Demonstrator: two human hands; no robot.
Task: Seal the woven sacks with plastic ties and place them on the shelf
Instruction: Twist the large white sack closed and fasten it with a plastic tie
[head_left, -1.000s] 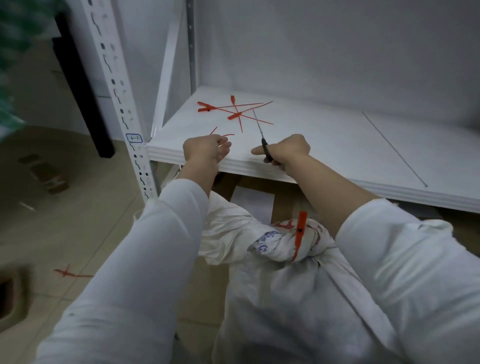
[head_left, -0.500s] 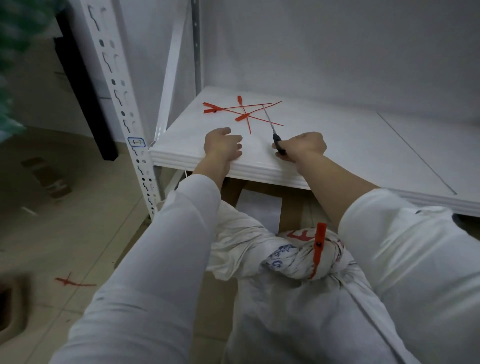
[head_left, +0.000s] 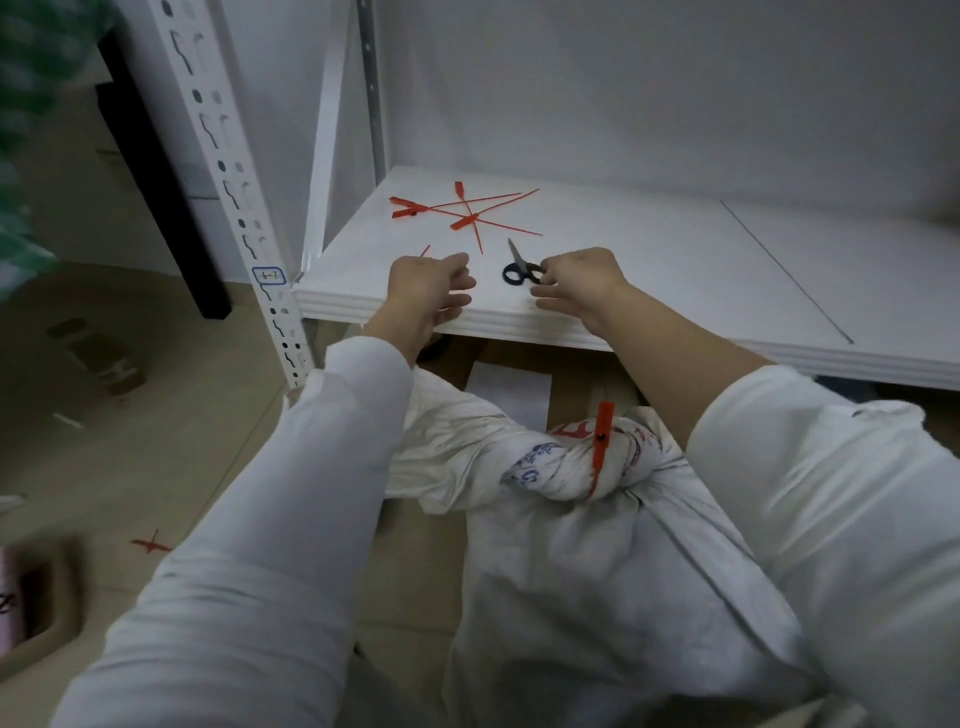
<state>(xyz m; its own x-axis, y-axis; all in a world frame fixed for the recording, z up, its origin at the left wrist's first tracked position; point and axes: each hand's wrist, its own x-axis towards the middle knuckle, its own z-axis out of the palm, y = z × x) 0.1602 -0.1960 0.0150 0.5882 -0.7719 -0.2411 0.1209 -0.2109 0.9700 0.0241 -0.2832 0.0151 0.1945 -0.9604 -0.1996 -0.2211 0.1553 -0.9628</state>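
Your sealing step looks finished on this woven sack: its neck is bunched and twisted, and a red plastic tie is cinched round it, below both of your hands and between your forearms. Your left hand hangs over the front edge of the shelf with its fingers loosely curled and nothing in them. A short red offcut peeks out just beyond its knuckles. Your right hand is just beside it, fingertips at the handle of the scissors, which lie flat on the board pointing away from you. Whether those fingertips pinch the handle or only touch it I cannot tell. Beyond both hands, towards the back wall, the spare ties lie crossed in a loose heap. So, as I judge it, tying is done and the trimming tool is set down or close to it. What is left for you is the lift: the sack is not yet on the shelf, and the board to the right of your right hand is where it could go. The spare ties suggest more sacks to seal, though no other sack shows here
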